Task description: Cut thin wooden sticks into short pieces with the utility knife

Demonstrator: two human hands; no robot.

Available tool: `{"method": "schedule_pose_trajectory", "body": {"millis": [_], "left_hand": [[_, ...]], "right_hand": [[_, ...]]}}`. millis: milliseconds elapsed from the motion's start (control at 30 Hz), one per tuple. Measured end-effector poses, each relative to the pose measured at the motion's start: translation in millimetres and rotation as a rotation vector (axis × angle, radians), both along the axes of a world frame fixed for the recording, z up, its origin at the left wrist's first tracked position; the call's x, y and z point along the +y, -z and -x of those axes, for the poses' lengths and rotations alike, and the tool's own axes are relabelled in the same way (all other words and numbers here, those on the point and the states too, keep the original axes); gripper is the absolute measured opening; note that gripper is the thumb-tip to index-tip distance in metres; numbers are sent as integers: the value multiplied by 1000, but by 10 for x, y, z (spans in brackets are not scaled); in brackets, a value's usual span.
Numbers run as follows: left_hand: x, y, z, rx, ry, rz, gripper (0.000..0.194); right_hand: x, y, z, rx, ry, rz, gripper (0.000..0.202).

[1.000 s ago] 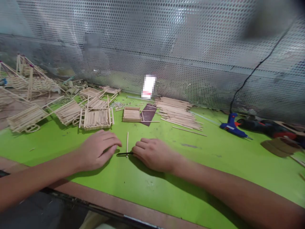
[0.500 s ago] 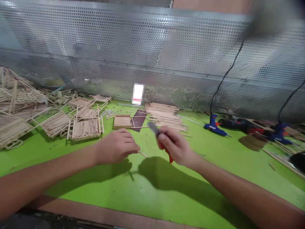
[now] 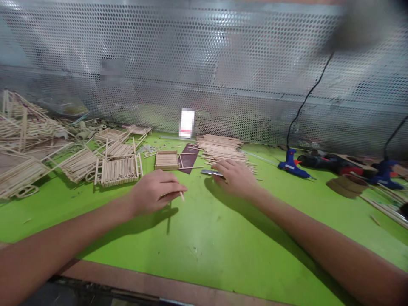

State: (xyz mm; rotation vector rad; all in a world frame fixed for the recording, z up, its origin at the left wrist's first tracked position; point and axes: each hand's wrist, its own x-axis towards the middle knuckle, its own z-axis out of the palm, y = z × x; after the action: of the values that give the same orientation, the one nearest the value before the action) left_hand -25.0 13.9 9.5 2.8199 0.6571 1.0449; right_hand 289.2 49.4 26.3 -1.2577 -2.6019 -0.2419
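My left hand (image 3: 159,192) is closed over a thin wooden stick (image 3: 182,196), pinched at the fingertips; its short end points down above the green table (image 3: 204,238). Most of the stick is hidden by the fingers. My right hand (image 3: 237,178) is low over the table, fingers curled on the shears, whose grey blade (image 3: 210,172) sticks out to the left; the handle is covered by the hand. Just behind my right hand is a pile of thin wooden sticks (image 3: 219,146). A small stick-built tray (image 3: 167,160) sits beyond my left hand, beside a dark brown sheet (image 3: 190,158).
Several stick-built pieces (image 3: 117,170) crowd the left side. At the right stand a blue glue gun (image 3: 293,165) with a hanging black cord, a second blue glue gun (image 3: 386,175) and a brown tape roll (image 3: 347,185). A perforated metal screen (image 3: 153,63) closes off the back.
My right hand has lowered the shears towards the stick pile, turning palm down; the red handle no longer shows. The stick in my left hand now points more steeply down.
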Motion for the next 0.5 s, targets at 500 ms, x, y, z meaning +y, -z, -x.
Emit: {"method": "schedule_pose_trajectory", "body": {"millis": [500], "left_hand": [[-130,-109,-116,-76,-52,444,21]], "right_hand": [[-409,93,338,277,-288,295,24]]}}
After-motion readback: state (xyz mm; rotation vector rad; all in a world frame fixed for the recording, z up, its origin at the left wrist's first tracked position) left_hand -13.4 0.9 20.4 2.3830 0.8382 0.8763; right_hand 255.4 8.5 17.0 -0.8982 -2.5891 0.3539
